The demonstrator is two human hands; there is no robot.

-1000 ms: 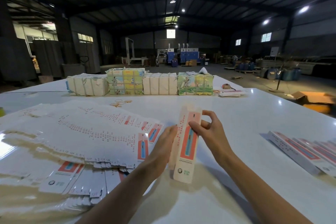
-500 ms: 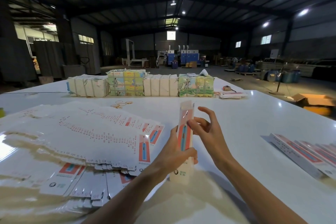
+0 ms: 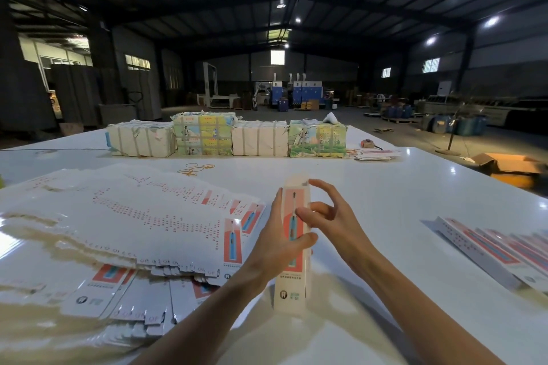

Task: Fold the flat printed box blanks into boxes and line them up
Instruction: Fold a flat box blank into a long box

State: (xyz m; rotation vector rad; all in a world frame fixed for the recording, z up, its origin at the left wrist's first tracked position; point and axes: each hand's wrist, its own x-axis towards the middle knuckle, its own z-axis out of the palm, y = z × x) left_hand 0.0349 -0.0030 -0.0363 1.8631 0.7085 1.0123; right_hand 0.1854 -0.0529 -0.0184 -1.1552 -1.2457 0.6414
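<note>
A tall narrow printed box (image 3: 292,284), white with a coral panel and a blue toothbrush picture, stands upright on the white table (image 3: 370,192). My left hand (image 3: 271,249) grips its middle from the left, thumb across the front and fingers behind. My right hand (image 3: 332,216) is at its upper right edge, with the thumb tip on the front and the index finger by the top corner; the other fingers curl loosely, clear of the box. A fanned heap of flat blanks (image 3: 133,216) lies to the left. Folded boxes (image 3: 489,249) lie in a row at the right.
Wrapped paper bundles (image 3: 225,136) stand in a row across the far side of the table, with rubber bands (image 3: 194,169) in front and a small pile of blanks (image 3: 376,154) to their right. An open cardboard carton (image 3: 510,166) sits on the floor beyond the right edge.
The half-open blank has been squared into an upright tube. My left hand went from a flat palm beside it to a grip round its middle. My right hand rose toward its top.
</note>
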